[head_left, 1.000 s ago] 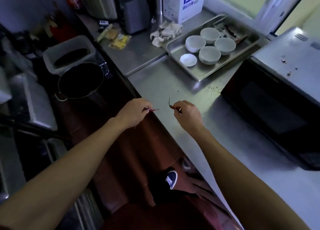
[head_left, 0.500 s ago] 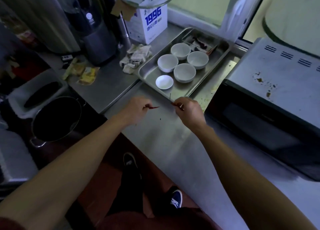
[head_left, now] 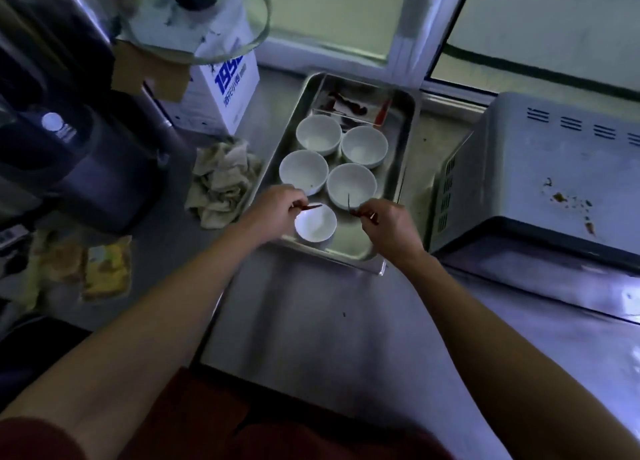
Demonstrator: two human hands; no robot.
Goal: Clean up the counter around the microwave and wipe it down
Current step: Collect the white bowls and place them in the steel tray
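Over the near end of the metal tray [head_left: 403, 154] on the table [head_left: 311, 314], the left hand [head_left: 273, 210] pinches a red chili piece [head_left: 311, 207] lying sideways, tip pointing right above the small saucer [head_left: 316, 224]. The right hand [head_left: 388, 222] pinches another chili [head_left: 350, 206], its dark stem pointing up and away.

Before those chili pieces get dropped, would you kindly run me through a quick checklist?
1. Left hand pinches a chili piece: ok.
2. Right hand pinches the other chili piece: ok.
3. Both hands over the metal tray: ok.
4. Small dish under the left piece free of scraps: ok.
5. Cloth within reach for wiping: ok.
6. Counter free of crumbs: not ok, specks visible.
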